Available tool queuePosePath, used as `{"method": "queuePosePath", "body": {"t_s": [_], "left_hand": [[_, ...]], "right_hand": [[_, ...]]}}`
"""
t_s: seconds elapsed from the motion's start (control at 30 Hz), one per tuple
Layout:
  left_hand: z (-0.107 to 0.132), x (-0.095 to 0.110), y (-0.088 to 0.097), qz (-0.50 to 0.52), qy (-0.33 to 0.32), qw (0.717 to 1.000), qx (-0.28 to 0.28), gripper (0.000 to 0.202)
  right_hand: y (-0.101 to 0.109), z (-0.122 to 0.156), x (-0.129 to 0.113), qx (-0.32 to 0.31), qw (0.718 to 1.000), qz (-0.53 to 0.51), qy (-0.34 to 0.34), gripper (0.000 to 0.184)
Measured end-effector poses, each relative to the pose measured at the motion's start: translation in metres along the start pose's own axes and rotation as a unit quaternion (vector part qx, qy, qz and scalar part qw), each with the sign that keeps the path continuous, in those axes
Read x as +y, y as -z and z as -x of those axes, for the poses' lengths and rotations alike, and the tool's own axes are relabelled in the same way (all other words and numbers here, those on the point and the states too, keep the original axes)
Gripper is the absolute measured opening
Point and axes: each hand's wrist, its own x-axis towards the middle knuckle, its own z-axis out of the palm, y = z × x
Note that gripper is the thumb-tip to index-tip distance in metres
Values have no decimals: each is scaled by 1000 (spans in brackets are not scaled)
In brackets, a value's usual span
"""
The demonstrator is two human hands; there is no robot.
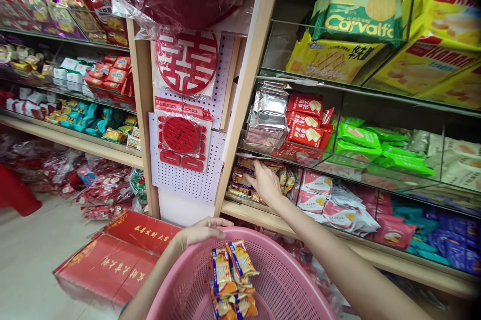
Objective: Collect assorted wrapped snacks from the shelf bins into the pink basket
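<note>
My left hand is closed over the far rim of a pink plastic basket. Inside the basket lie several small orange, yellow and blue snack packets, stacked in two columns. On the right, my right hand reaches into the left compartment of the bottom shelf. Its thumb and a finger are apart, at a pile of small orange-and-yellow snack packets. Part of that pile is hidden behind the hand, and nothing shows held in the fingers.
Glass dividers separate red packets, green packets and white-and-pink packets on the right shelves. Red boxes lie on the floor at left. Red paper decorations hang on a pegboard. A red stool leg stands far left.
</note>
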Motion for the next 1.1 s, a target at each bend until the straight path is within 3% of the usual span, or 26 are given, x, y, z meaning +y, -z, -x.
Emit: {"method": "queuePosePath", "body": {"t_s": [0.23, 0.53, 0.83, 1.1], "left_hand": [[-3, -3, 5, -21, -15, 1000, 1, 40], [1, 2, 0, -12, 0, 1000, 3, 41], [2, 4, -1, -25, -7, 1000, 10, 39], [1, 4, -3, -32, -3, 999, 8, 42]], "right_hand": [[5, -25, 0, -31, 997, 61, 29, 23], [0, -27, -4, -36, 995, 87, 18, 25], [14, 4, 6, 8, 997, 66, 45, 27], [10, 27, 3, -26, 993, 23, 110, 24]]}}
